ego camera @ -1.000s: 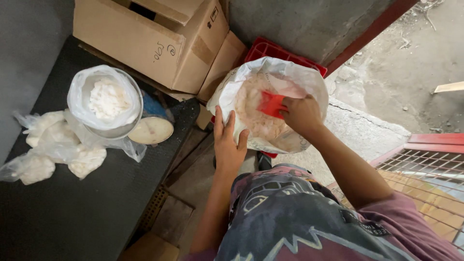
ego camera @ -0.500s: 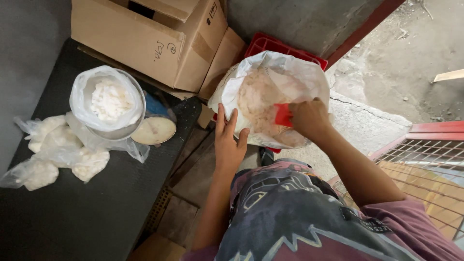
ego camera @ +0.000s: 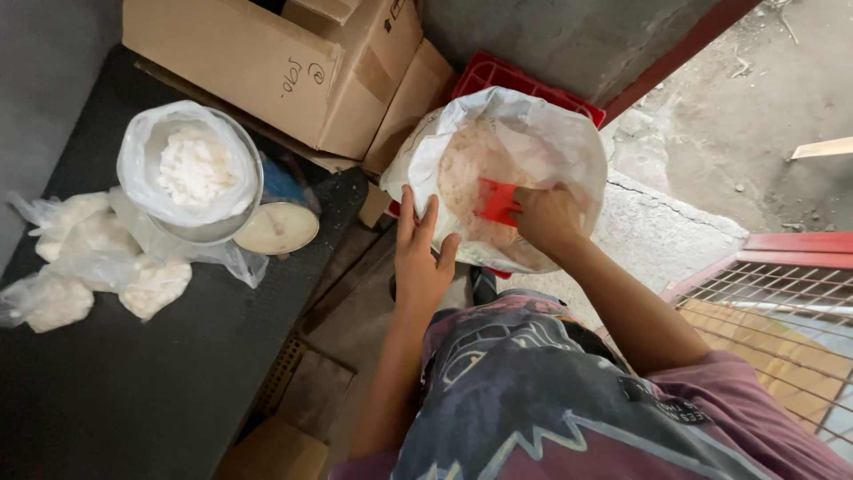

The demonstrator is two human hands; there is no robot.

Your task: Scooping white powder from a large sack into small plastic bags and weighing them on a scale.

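Note:
A large white sack full of pale flour-like powder stands open in front of me. My right hand is inside its mouth, gripping a red scoop that rests on the powder. My left hand lies flat against the sack's near rim, fingers spread, holding it steady. To the left, on a dark table, a clear plastic bag partly filled with white powder sits in a metal bowl.
Several filled clear bags lie at the table's left. A round pale lid sits beside the bowl. Cardboard boxes stand behind, a red crate under the sack, a red metal grate at right.
My right hand has moved the red scoop from the sack's near right side toward its middle. My left hand stays on the rim.

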